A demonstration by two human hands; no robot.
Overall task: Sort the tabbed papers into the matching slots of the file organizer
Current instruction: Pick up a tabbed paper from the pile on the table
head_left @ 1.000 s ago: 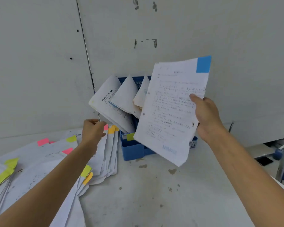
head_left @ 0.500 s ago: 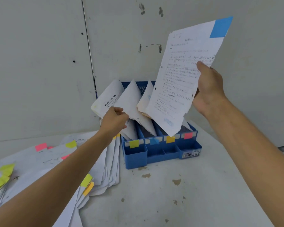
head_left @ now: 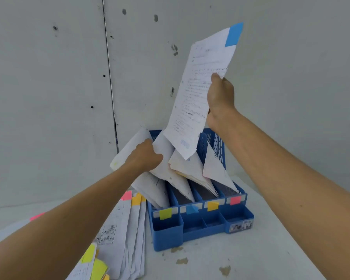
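A blue file organizer (head_left: 202, 227) stands against the wall, its four slots labelled yellow, blue, orange and pink from left to right. My right hand (head_left: 220, 98) grips a printed sheet with a blue tab (head_left: 194, 93) and holds it upright above the organizer, its lower corner just over the papers in the middle slots. My left hand (head_left: 146, 156) grips the leaning papers (head_left: 127, 152) of the left slots near their tops. More sheets lean out of the orange and pink slots.
A spread of tabbed papers (head_left: 121, 235) with yellow, orange and pink tabs lies on the white table (head_left: 220, 263) left of the organizer. A grey wall (head_left: 49, 98) stands close behind. The table surface has several stains in front of the organizer.
My right hand has turned the blue-tabbed sheet more upright and brought its lower corner over the organizer. My left hand rose from the table pile and took hold of the papers in the left slots.
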